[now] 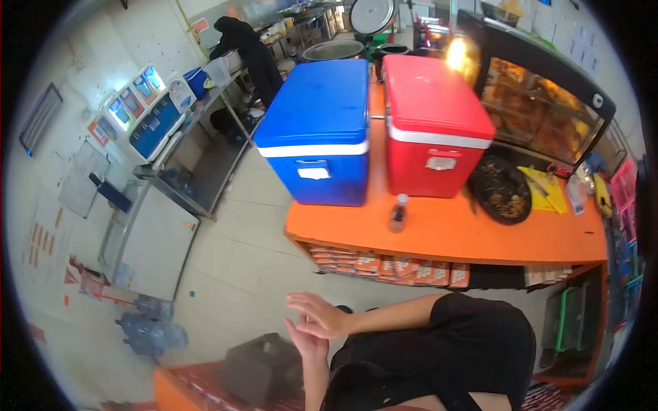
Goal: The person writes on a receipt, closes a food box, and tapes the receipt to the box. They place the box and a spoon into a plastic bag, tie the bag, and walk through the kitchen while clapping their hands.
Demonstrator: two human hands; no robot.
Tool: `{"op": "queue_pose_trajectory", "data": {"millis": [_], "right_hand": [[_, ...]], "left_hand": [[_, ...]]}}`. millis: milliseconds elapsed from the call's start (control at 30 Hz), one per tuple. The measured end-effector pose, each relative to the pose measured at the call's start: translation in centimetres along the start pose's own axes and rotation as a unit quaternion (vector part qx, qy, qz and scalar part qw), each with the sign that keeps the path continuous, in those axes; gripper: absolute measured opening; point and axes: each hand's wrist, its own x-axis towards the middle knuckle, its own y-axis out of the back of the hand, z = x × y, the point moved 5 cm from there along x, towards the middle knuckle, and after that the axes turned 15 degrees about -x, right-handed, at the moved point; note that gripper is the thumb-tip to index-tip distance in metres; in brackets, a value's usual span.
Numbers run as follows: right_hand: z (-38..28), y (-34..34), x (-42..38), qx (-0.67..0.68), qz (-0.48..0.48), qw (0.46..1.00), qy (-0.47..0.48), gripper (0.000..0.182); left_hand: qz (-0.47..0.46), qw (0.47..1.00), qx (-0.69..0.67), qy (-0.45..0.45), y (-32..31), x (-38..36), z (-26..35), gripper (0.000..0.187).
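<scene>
My right hand (321, 315) reaches across from a black sleeve and crosses over my left hand (310, 344). The two hands touch or overlap in front of my body, above the floor. Fingers on the right hand are stretched out, and I see nothing held in it. On the left hand a finger points up and apart from the rest, which are partly covered by the right hand; no object shows there. A dark grey box-like thing (264, 370) is nearest to the left hand, lower left.
An orange counter (439, 229) ahead bears a blue cooler (315, 103), a red cooler (439, 96), a small bottle (398, 214) and a black pan (504, 188). A lit food warmer (534, 96) stands right. Water jugs (154, 332) lie left. A person (250, 58) works behind.
</scene>
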Motion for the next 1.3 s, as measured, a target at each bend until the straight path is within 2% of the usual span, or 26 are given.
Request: {"op": "queue_pose_trajectory", "data": {"millis": [33,67,100,200,233,300,333,367,433,467,500,567,600,633,667,700,733,767,867,933,1000,1067,1133,1167,1267,1300], "right_hand": [[1.2,-1.6,1.9,0.018,-0.029,0.999,-0.019,0.054],[2.5,-3.2,4.4,0.020,0.005,1.000,-0.012,0.051],[2.8,-4.0,8.1,0.035,0.013,0.999,-0.017,0.051],[2.5,-6.5,17.4,0.041,0.023,0.999,-0.016,0.051],[2.0,-9.5,20.2,0.057,0.035,0.998,-0.016,0.052],[1.6,-13.3,25.0,0.076,0.046,0.996,-0.017,0.052],[1.3,-13.9,27.9,0.052,0.051,0.997,-0.004,0.057],[1.3,-14.5,31.1,0.027,0.055,0.998,0.013,0.061],[3.2,-13.2,37.6,0.041,0.073,0.996,0.036,0.064],[4.4,-12.9,40.3,0.049,0.099,0.992,0.055,0.067],[6.1,-13.6,42.5,0.050,0.093,0.992,0.063,0.067],[9.0,-16.1,46.8,0.058,0.146,0.987,0.027,0.069],[9.9,-19.7,48.4,0.057,0.138,0.988,0.036,0.069],[11.2,-24.9,48.4,0.066,0.096,0.993,-0.011,0.069],[12.2,-28.5,48.5,0.070,0.055,0.995,-0.055,0.069],[11.3,-30.8,49.2,0.039,-0.010,0.999,-0.027,0.069],[10.9,-32.5,50.2,0.011,-0.075,0.997,-0.005,0.069],[12.1,-33.4,52.2,0.010,-0.079,0.997,-0.004,0.069],[17.9,-33.9,58.2,0.086,-0.148,0.983,-0.071,0.068],[22.7,-32.3,62.1,0.005,-0.123,0.991,-0.056,0.071],[28.4,-30.6,64.7,0.025,-0.096,0.988,-0.118,0.065],[31.9,-26.1,68.6,0.153,-0.069,0.944,-0.285,0.059],[36.7,-21.4,72.2,-0.077,0.063,0.983,-0.156,0.049],[39.2,-21.0,74.1,-0.075,0.058,0.983,-0.157,0.049],[46.2,-17.9,77.5,-0.082,0.352,0.915,-0.177,0.047],[48.8,-19.8,79.1,-0.078,0.347,0.918,-0.178,0.047]], "left_hand": [[0.091,0.995,0.028,0.004,1.3,1.1,2.7,0.083],[0.186,0.980,0.053,-0.055,2.3,1.8,6.8,0.084],[0.194,0.977,0.067,-0.059,2.3,2.5,10.4,0.084],[0.185,0.960,0.049,-0.204,2.1,6.7,18.9,0.083],[0.192,0.958,0.046,-0.206,0.0,9.1,18.8,0.083],[0.081,0.971,0.106,-0.199,-6.5,14.4,18.3,0.085],[0.010,0.993,0.040,-0.111,-5.3,16.5,20.1,0.083],[0.012,0.992,0.039,-0.116,-4.0,18.3,22.5,0.083],[0.107,0.920,0.284,-0.249,-4.0,21.3,28.5,0.081],[0.110,0.955,0.202,-0.188,0.9,22.4,32.2,0.080],[0.108,0.955,0.196,-0.196,2.6,24.6,35.5,0.080],[0.193,0.952,0.129,-0.198,5.0,27.4,42.1,0.081],[0.200,0.944,0.124,-0.233,4.5,29.8,44.6,0.081],[0.199,0.944,0.111,-0.238,3.2,32.2,46.1,0.081],[0.147,0.965,0.057,-0.209,0.9,35.4,46.8,0.081],[0.088,0.980,0.008,-0.178,-1.0,38.8,47.8,0.081],[0.084,0.980,0.002,-0.178,-1.6,41.4,49.2,0.081],[0.084,0.987,0.016,-0.137,-2.0,43.7,50.2,0.080],[0.078,0.991,0.073,-0.080,-3.3,52.0,51.6,0.076],[0.063,0.988,0.125,-0.065,-3.9,57.3,51.8,0.074],[0.029,0.992,0.116,0.038,-4.4,62.1,50.4,0.068],[0.031,0.987,0.139,0.071,-2.6,67.8,50.6,0.067],[0.053,0.973,0.183,0.127,-1.6,73.2,50.8,0.067],[0.056,0.974,0.180,0.125,-1.1,76.3,51.4,0.067],[0.153,0.964,0.170,0.137,0.0,83.9,51.5,0.071],[0.128,0.969,0.156,0.142,-1.9,87.4,50.7,0.073]]}}
